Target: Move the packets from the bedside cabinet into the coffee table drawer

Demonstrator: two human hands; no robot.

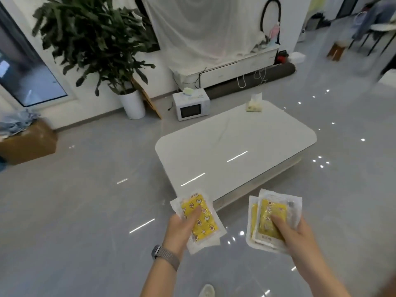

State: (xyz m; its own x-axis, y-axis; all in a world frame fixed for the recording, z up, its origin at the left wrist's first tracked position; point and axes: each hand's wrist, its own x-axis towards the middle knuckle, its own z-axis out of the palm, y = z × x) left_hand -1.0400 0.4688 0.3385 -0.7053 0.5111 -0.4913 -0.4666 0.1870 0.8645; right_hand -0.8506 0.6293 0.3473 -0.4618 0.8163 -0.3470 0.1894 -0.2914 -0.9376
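My left hand [180,230] grips a small stack of yellow patterned packets [206,224] in clear wrappers, thumb across the top one. My right hand [295,234] holds a second stack of the same yellow packets [267,219], thumb pressed on the front. Both stacks are held above the grey floor, just short of the near corner of the low white coffee table [235,146]. The table's drawer front [220,202] shows as a pale strip under that near corner and looks closed. The bedside cabinet is out of view.
A tissue pack [254,103] stands on the table's far end. Beyond it on the floor sit a white microwave [191,106], a potted plant [132,103] and a TV cabinet [231,69]. A cardboard box [27,142] is at left. My shoe [206,290] shows below.
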